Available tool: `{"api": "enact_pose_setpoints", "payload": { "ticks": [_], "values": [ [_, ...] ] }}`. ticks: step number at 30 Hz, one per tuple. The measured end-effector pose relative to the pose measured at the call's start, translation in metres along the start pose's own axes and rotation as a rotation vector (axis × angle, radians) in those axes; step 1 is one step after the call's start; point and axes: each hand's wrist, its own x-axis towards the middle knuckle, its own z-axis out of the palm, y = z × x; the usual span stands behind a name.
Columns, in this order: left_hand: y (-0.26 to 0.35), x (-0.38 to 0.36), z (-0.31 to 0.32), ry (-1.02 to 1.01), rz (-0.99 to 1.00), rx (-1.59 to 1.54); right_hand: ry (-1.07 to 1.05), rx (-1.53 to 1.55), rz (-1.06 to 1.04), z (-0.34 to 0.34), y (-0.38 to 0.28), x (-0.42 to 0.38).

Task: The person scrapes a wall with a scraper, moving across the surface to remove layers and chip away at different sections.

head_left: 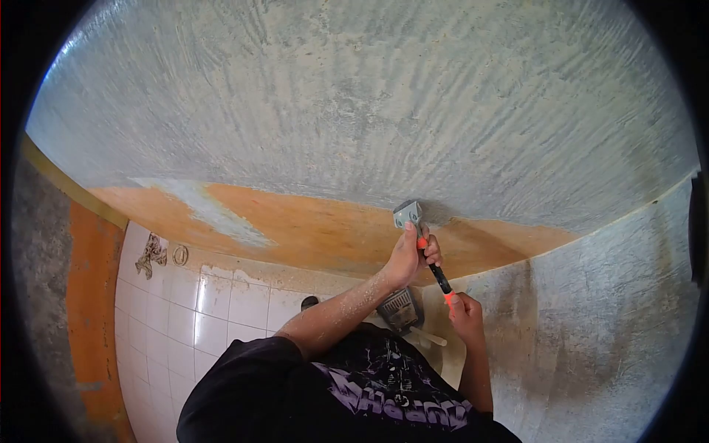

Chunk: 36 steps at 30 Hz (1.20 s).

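Note:
Both of my hands are on a long-handled scraper (439, 275) with a black and orange handle and a grey metal head. Near the head, my left hand (405, 258) is closed around the upper handle. My right hand (467, 316) grips the orange lower end. The scraper head (407, 213) is against the wall, where the scraped grey surface (354, 133) meets a band of orange paint (317, 229). Its blade edge is too small to make out. Pale dust specks cover my left forearm.
On the white tiled floor (221, 325) lie a crumpled rag (151, 255) and a ring-shaped roll (180, 255). A dark tray (402, 310) sits below my arms, with a pale stick (428, 337) beside it. Another grey wall (591, 325) stands close on the right.

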Motion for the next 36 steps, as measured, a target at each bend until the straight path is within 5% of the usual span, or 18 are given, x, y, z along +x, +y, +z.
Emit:
{"api": "enact_pose_setpoints", "payload": {
  "ticks": [36],
  "values": [
    [0.043, -0.018, 0.000, 0.085, 0.056, -0.142, 0.054, -0.234, -0.075, 0.033, -0.057, -0.005]
  ]
}}
